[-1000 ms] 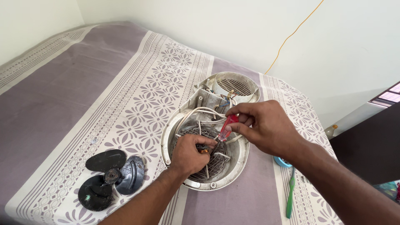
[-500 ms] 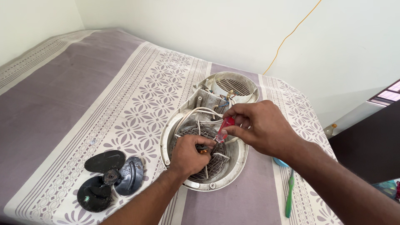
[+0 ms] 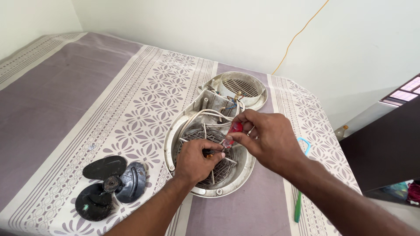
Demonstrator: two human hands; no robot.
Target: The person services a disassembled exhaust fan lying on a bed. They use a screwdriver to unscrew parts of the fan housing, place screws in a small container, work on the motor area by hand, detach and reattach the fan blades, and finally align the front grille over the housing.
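Screwdriver (image 3: 232, 132) with a red handle sits pinched in your right hand (image 3: 269, 142), its tip angled down into the round grille (image 3: 205, 153) of an opened white fan housing (image 3: 210, 144). Your left hand (image 3: 197, 159) is closed over the middle of that grille, fingers curled around something small and dark with an orange end; what it is cannot be made out. White wires (image 3: 205, 116) loop along the upper rim of the housing, and thinner coloured leads run toward a second, smaller vented cover (image 3: 240, 87) that touches the housing on its far side.

By the look of it, you are working at a fastener or fitting at the grille's centre, one hand steadying while the other drives. The next move seems to call for keeping the tip seated and the housing from sliding on the cloth.

The housing lies near the right side of the bed (image 3: 65, 96), on a mauve cover with pale patterned bands. A black fan blade (image 3: 109, 181), taken off, lies well apart toward the near left corner. A green pen-like tool (image 3: 298, 207) rests by the right edge, and a light blue loop (image 3: 305, 144) peeks out behind your right wrist. A yellow cord (image 3: 302, 32) trails up the wall beyond.
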